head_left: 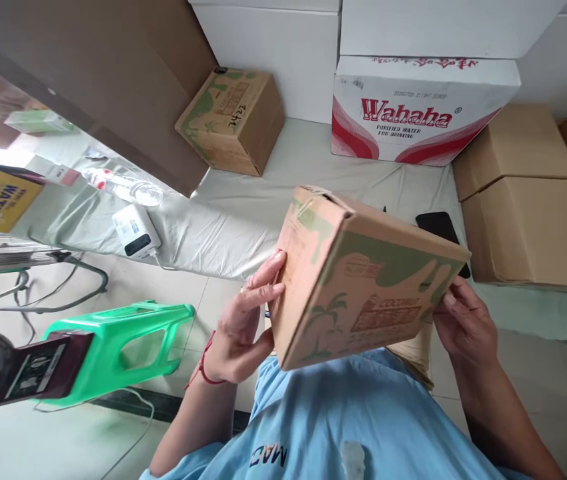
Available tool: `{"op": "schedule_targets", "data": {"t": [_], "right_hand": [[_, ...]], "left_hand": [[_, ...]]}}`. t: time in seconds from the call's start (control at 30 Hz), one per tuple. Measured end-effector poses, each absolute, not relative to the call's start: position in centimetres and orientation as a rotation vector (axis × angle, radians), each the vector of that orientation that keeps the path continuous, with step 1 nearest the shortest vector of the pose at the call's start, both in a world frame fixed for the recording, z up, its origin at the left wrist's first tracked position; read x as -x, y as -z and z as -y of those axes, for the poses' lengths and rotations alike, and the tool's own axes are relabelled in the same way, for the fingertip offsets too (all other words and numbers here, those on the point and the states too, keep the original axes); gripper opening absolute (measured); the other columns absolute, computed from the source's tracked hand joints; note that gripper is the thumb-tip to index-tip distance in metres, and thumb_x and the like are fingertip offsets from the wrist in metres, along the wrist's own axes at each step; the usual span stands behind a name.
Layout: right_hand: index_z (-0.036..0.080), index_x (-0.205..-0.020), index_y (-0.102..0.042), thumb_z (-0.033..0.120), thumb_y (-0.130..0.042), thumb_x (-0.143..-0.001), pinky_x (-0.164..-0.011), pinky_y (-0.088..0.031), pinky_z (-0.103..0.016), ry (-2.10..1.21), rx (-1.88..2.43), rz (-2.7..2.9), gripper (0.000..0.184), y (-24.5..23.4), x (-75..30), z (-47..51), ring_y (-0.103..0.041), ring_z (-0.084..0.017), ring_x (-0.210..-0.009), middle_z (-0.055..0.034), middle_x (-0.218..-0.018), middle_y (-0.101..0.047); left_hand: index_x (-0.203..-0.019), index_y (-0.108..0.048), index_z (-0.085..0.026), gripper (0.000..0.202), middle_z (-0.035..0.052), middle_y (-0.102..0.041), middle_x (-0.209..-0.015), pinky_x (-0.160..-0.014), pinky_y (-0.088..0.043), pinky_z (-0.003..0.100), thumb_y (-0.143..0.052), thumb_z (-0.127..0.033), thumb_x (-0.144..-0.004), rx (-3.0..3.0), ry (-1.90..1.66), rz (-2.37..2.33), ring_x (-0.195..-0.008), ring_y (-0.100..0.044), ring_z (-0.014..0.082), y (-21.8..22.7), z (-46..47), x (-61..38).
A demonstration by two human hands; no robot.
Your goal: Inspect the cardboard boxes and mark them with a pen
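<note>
I hold a brown cardboard box [363, 280] with green palm-tree print in front of my chest, tilted, one corner toward me. My left hand [243, 320] grips its left side, fingers pressed flat on the cardboard, a red string round the wrist. My right hand [463, 320] clasps the right end, fingers partly hidden behind the box. A matching closed box [231, 120] sits on the grey-white sheet [243, 213] farther back.
A white Wahaha water carton [418, 110] stands at the back with white boxes above it. Plain brown cartons [528, 200] lie at right, a black phone [438, 227] beside them. A white charger [136, 230], a plastic bottle [123, 185] and a green stool [118, 347] are at left.
</note>
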State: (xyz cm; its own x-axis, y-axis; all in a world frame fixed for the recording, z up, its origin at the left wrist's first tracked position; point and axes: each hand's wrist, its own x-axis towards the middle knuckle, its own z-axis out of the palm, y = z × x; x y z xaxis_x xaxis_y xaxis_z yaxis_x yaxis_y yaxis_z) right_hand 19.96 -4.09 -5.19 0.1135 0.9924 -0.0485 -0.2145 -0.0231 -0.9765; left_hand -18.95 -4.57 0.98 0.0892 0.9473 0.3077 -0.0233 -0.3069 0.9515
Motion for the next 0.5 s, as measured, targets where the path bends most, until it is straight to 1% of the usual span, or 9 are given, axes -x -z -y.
{"op": "schedule_targets", "data": {"t": [0.07,0.1,0.17,0.2,0.27,0.33,0.37,0.43,0.5], "right_hand": [[0.038,-0.140,-0.078,0.037,-0.073,-0.102,-0.096,-0.070,-0.048,-1.189,1.118,1.023,0.038,5.0,-19.8,4.3,-0.080,-0.030,-0.122,-0.0049,-0.137,-0.082],[0.039,-0.142,-0.077,0.036,-0.074,-0.102,-0.100,-0.070,-0.050,-1.166,1.109,1.055,0.040,4.9,-19.6,4.5,-0.080,-0.030,-0.126,-0.0045,-0.140,-0.081],[0.040,-0.145,-0.075,0.035,-0.075,-0.102,-0.104,-0.069,-0.053,-1.130,1.103,1.112,0.043,4.6,-19.2,4.9,-0.079,-0.031,-0.130,-0.0041,-0.142,-0.081],[0.039,-0.147,-0.075,0.035,-0.076,-0.103,-0.105,-0.069,-0.054,-1.129,1.112,1.146,0.044,4.4,-19.0,5.2,-0.079,-0.032,-0.130,-0.0046,-0.142,-0.081],[0.037,-0.151,-0.073,0.034,-0.077,-0.103,-0.104,-0.070,-0.054,-1.143,1.133,1.238,0.048,3.7,-18.7,5.6,-0.079,-0.033,-0.130,-0.0056,-0.144,-0.080],[0.039,-0.157,-0.069,0.030,-0.077,-0.103,-0.106,-0.070,-0.051,-1.111,1.105,1.385,0.055,2.6,-18.3,5.7,-0.078,-0.032,-0.134,-0.0045,-0.151,-0.076],[0.041,-0.159,-0.066,0.028,-0.076,-0.103,-0.110,-0.069,-0.050,-1.065,1.063,1.480,0.059,2.0,-18.0,5.7,-0.075,-0.032,-0.139,-0.0030,-0.156,-0.073],[0.044,-0.164,-0.060,0.022,-0.074,-0.102,-0.119,-0.064,-0.049,-0.963,0.958,1.670,0.067,0.5,-17.3,5.3,-0.068,-0.031,-0.149,0.0001,-0.166,-0.064],[0.044,-0.167,-0.056,0.016,-0.070,-0.102,-0.125,-0.060,-0.049,-0.910,0.876,1.825,0.072,-0.8,-16.3,4.7,-0.062,-0.030,-0.155,0.0009,-0.172,-0.058]], "left_hand": [[-0.123,-0.084,-0.035,0.046,0.0126,-0.068,-0.157,-0.125,-0.047,0.079,-0.095,-0.044,-0.080,-1.296,-1.364,-0.965,-0.159,-0.052,0.0502,-0.7,4.8,19.3],[-0.119,-0.083,-0.035,0.046,0.0126,-0.070,-0.154,-0.123,-0.049,0.079,-0.095,-0.052,-0.078,-1.222,-1.378,-0.972,-0.158,-0.052,0.0515,-0.5,5.0,19.5],[-0.117,-0.082,-0.038,0.052,0.0107,-0.074,-0.145,-0.120,-0.052,0.077,-0.095,-0.061,-0.073,-1.106,-1.431,-1.017,-0.153,-0.056,0.0512,0.2,5.6,20.0],[-0.118,-0.081,-0.040,0.054,0.0098,-0.075,-0.139,-0.117,-0.055,0.075,-0.095,-0.062,-0.071,-1.055,-1.453,-1.053,-0.149,-0.060,0.0499,0.7,5.9,20.3],[-0.120,-0.080,-0.041,0.058,0.0083,-0.078,-0.127,-0.110,-0.061,0.070,-0.095,-0.060,-0.068,-0.957,-1.507,-1.117,-0.133,-0.070,0.0461,1.7,6.5,21.0],[-0.119,-0.081,-0.040,0.058,0.0079,-0.080,-0.117,-0.101,-0.066,0.065,-0.094,-0.060,-0.066,-0.866,-1.569,-1.150,-0.117,-0.076,0.0424,2.7,6.7,21.8],[-0.118,-0.082,-0.039,0.058,0.0082,-0.081,-0.116,-0.098,-0.067,0.063,-0.092,-0.062,-0.065,-0.825,-1.600,-1.158,-0.113,-0.077,0.0417,3.1,6.6,22.2],[-0.118,-0.082,-0.037,0.058,0.0094,-0.082,-0.118,-0.095,-0.069,0.060,-0.088,-0.066,-0.068,-0.758,-1.637,-1.185,-0.115,-0.077,0.0424,3.7,6.2,22.8],[-0.123,-0.082,-0.035,0.059,0.0106,-0.083,-0.122,-0.097,-0.068,0.058,-0.081,-0.072,-0.076,-0.698,-1.629,-1.231,-0.123,-0.076,0.0431,4.1,5.6,23.1]]}}
